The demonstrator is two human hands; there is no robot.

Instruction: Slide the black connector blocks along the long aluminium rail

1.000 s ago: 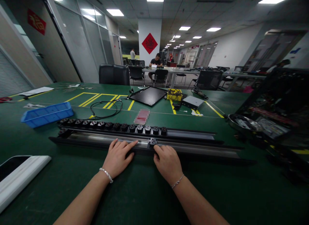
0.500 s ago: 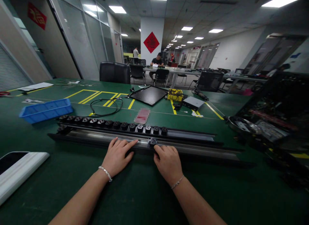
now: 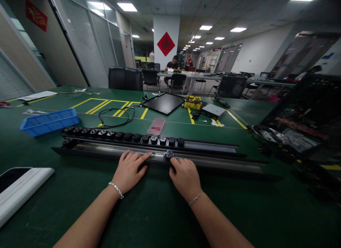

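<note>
A long channel-shaped rail (image 3: 226, 164) with black edges and a shiny metal inside lies across the table in front of me. One black socket module (image 3: 168, 155) sits in it near the middle. My right hand (image 3: 185, 177) is curled at the rail's near edge, its index fingertip against the module and the thumb lower on the rail's side. My left hand (image 3: 130, 171) rests farther left on the same rail, index finger stretched along the channel and thumb apart. Directly behind runs a second rail (image 3: 210, 147) holding a row of several similar black socket modules (image 3: 136, 137).
A blue bin (image 3: 50, 122) stands at the left, a white device (image 3: 25, 194) at the near left. Behind the rails lie a coiled black cable (image 3: 117, 126), a black panel (image 3: 163, 103), a yellow block (image 3: 193, 102) and a grey box (image 3: 213, 111). A metal bowl (image 3: 266, 134) sits right.
My view has shifted slightly. Both hands stay in nearly the same places on the rail, and the module remains at my right fingertip.
</note>
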